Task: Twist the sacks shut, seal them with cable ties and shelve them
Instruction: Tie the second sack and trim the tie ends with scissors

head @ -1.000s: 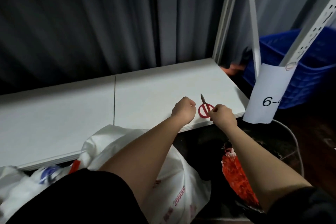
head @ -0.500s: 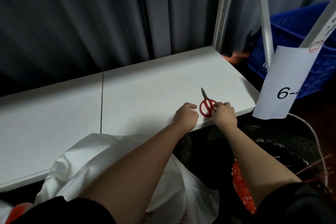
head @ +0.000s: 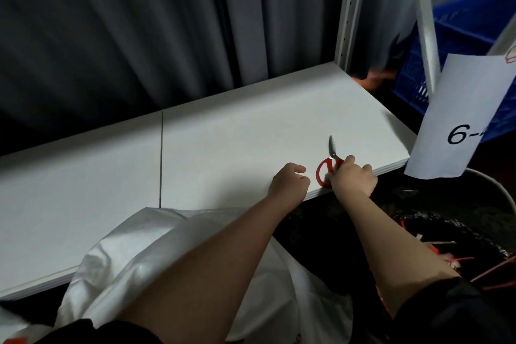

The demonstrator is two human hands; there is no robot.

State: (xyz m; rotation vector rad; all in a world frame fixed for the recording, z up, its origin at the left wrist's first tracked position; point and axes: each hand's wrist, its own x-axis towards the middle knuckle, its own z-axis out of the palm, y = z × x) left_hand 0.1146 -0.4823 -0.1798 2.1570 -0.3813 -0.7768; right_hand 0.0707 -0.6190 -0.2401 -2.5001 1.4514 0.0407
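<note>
Red-handled scissors [head: 327, 167] lie on the white shelf board [head: 223, 148] near its front right edge, blades pointing away. My right hand [head: 353, 179] holds their handles, fingers curled over them. Just left of the scissors my left hand [head: 289, 183] rests on the shelf's front edge, fingers curled, holding nothing. A white sack [head: 156, 254] with red print sits below the shelf under my left arm. No cable tie shows in either hand.
A round bin [head: 497, 204] at the lower right holds red strips and a red mesh bag. A paper label "6-" [head: 460, 123] hangs from the shelf upright. A blue crate [head: 474, 36] stands behind it. Dark curtains back the shelf.
The view has tilted and moved closer. My right hand has closed further over the scissors' handles. My left hand has stayed beside them on the shelf edge.
</note>
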